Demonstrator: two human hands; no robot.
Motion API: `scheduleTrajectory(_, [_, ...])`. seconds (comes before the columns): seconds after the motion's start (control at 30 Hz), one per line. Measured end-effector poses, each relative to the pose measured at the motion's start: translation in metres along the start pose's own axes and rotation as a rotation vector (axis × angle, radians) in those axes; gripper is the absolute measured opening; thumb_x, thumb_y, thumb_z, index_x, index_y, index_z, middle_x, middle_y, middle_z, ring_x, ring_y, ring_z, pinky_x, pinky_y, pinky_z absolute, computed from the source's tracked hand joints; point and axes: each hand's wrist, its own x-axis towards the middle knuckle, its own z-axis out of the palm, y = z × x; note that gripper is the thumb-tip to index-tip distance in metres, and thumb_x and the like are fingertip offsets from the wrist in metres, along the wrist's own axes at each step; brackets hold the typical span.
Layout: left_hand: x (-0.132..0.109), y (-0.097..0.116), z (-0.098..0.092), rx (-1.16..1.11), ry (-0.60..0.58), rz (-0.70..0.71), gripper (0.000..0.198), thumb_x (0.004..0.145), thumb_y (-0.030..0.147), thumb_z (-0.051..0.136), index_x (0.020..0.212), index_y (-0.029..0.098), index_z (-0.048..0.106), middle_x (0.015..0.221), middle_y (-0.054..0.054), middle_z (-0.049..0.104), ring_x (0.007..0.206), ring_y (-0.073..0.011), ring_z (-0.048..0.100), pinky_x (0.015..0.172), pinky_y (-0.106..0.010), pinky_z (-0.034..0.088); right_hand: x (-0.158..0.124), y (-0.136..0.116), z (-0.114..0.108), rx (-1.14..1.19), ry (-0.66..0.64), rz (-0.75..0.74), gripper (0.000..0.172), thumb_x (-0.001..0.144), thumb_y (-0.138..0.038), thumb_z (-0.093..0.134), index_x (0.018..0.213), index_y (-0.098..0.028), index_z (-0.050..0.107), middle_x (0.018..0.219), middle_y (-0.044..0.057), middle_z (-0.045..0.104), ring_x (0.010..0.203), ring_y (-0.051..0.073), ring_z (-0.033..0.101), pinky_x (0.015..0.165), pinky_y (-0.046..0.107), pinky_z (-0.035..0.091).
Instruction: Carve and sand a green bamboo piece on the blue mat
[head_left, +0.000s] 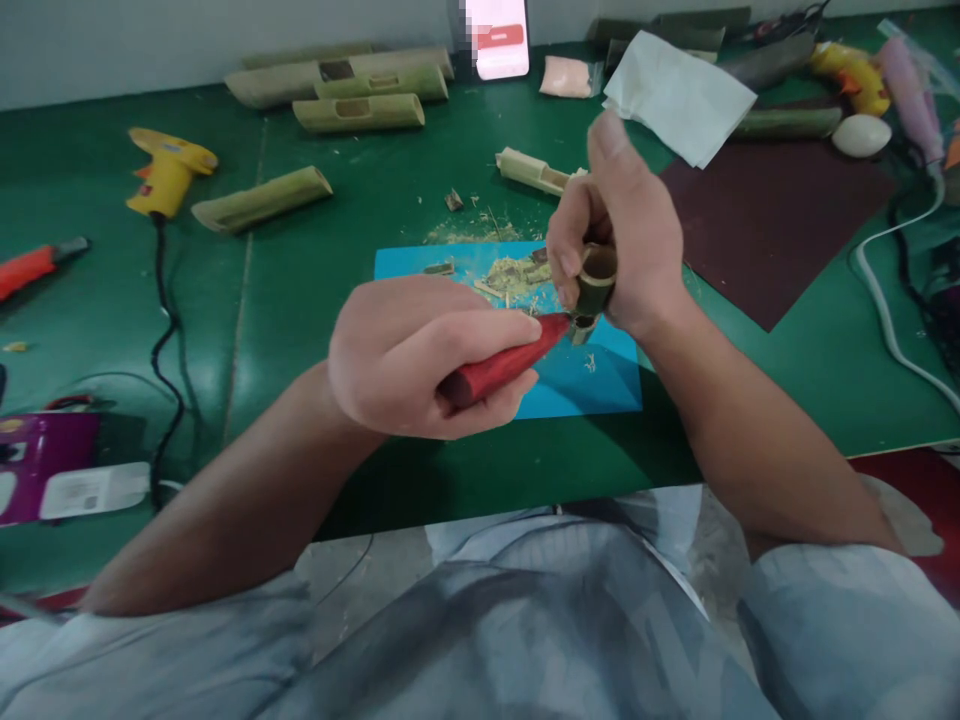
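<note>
My left hand (409, 355) is closed around the red handle of a knife (499, 370), whose tip meets a short green bamboo tube (598, 280). My right hand (619, 225) grips that tube, fingers wrapped round it and thumb raised, just above a blue cutting mat (607, 375). Bamboo shavings (514, 272) lie piled on the mat's far part. The knife's blade is hidden behind the tube and my fingers.
On the green table (315, 270) lie several bamboo pieces (262, 200), a notched piece (534, 170), a yellow glue gun (166, 172) with black cord, a red cutter (34, 267), white paper (679, 95), dark sandpaper (780, 220), a phone (496, 38), white cables (892, 320) and a purple box (45, 465).
</note>
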Motion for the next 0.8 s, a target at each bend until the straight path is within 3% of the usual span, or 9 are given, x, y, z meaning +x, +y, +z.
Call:
scheduleTrajectory(0.1, [0.001,-0.004,0.01,-0.025,0.064,0.086,0.023,0.083,0.028,0.068,0.105,0.026,0.061,0.071,0.003,0.069,0.057,-0.0145,0.065,0.049,-0.027,0.052,0.0,0.003,0.006,0.042,-0.03,-0.172,0.07,0.095,-0.067,0.031,0.038,-0.028,0.04,0.04,0.003,0.041,0.038,0.016,0.037,0.046,0.037,0.03])
scheduleTrajectory(0.17, [0.002,-0.007,0.013,-0.033,0.109,0.12,0.021,0.081,0.024,0.069,0.101,0.02,0.063,0.071,0.001,0.069,0.058,-0.0131,0.065,0.051,-0.025,0.053,0.003,0.005,0.006,0.04,-0.043,-0.17,0.071,0.095,-0.07,0.028,0.038,-0.029,0.039,0.039,0.003,0.04,0.036,0.016,0.034,0.045,0.037,0.029])
scheduleTrajectory(0.47, [-0.002,-0.007,0.021,-0.03,0.18,-0.04,0.016,0.082,0.029,0.068,0.094,0.018,0.066,0.075,0.001,0.072,0.061,-0.0107,0.066,0.056,-0.021,0.054,0.005,0.004,0.005,-0.025,-0.027,-0.139,0.074,0.088,-0.081,0.023,0.038,-0.029,0.039,0.04,0.003,0.041,0.037,0.016,0.04,0.045,0.036,0.037])
scheduleTrajectory(0.67, [-0.009,-0.017,0.029,-0.108,0.203,-0.113,0.019,0.082,0.028,0.073,0.097,0.017,0.068,0.082,0.0,0.074,0.063,-0.01,0.066,0.056,-0.02,0.054,0.006,0.006,0.007,-0.005,-0.008,-0.16,0.075,0.088,-0.081,0.022,0.037,-0.029,0.038,0.039,0.003,0.039,0.036,0.016,0.036,0.043,0.036,0.03])
scheduleTrajectory(0.8, [-0.016,-0.021,0.035,-0.185,0.284,-0.215,0.02,0.085,0.032,0.073,0.096,0.016,0.069,0.084,0.001,0.073,0.067,-0.0089,0.065,0.058,-0.02,0.053,0.009,0.006,0.006,-0.008,-0.002,-0.15,0.075,0.086,-0.084,0.026,0.036,-0.029,0.038,0.041,0.004,0.041,0.038,0.016,0.042,0.045,0.036,0.034])
